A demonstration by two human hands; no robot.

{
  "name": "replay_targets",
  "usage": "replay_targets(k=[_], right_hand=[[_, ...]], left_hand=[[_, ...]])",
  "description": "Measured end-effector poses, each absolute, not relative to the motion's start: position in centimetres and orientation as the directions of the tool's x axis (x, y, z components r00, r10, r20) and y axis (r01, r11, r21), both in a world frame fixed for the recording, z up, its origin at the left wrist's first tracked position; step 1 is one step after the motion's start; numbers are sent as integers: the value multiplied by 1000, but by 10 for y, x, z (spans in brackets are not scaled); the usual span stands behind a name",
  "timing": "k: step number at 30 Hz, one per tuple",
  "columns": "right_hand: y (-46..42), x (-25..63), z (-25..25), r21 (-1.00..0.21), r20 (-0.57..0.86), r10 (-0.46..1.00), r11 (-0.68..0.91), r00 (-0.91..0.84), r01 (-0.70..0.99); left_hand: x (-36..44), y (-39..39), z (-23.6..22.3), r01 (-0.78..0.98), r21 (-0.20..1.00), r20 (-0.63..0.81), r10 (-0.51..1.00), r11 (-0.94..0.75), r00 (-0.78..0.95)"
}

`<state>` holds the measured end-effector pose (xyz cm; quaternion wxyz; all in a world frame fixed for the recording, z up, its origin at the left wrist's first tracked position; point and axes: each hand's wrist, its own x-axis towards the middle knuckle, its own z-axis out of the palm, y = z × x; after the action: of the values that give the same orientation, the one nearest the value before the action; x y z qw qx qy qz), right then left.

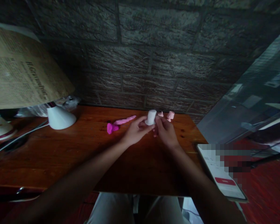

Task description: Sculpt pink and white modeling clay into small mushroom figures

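Note:
Both my hands are raised over the far part of the wooden table (84, 149). A smooth white cylinder (151, 117), perhaps of modelling clay, stands upright between them. My left hand (137, 130) is closed on its lower left side, with thumb and fingers around the base. My right hand (165, 129) grips the right side, fingers curled and partly hidden behind it. Left of my hands lie a magenta lump (112, 128) and a long twisted pink strip (125, 120). Beyond my right hand sit a small pink piece (161, 114) and a larger pink piece (170, 115).
A lamp with a newsprint shade (25, 68) and white base (60, 117) stands at left, near a paper cup (0, 127) and clear plastic (71, 101). A white cable crosses there. A stone-block wall (154, 62) rises behind. A tablet-like screen (224, 177) lies at right.

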<state>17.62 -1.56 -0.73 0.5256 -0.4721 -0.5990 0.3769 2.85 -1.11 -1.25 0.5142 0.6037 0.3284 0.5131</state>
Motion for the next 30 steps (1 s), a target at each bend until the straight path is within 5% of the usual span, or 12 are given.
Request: replay_targets(k=[5, 16, 30], right_hand=[[-17, 182, 1, -879, 423, 904, 426, -63, 214], [-14, 194, 6, -930, 296, 905, 346, -307, 122], [-18, 185, 9, -912, 341, 927, 366, -154, 186]], left_hand=[[27, -10, -13, -120, 958, 283, 915, -259, 288], [28, -14, -15, -134, 947, 320, 888, -291, 332], [30, -12, -11, -327, 931, 244, 943, -163, 224]])
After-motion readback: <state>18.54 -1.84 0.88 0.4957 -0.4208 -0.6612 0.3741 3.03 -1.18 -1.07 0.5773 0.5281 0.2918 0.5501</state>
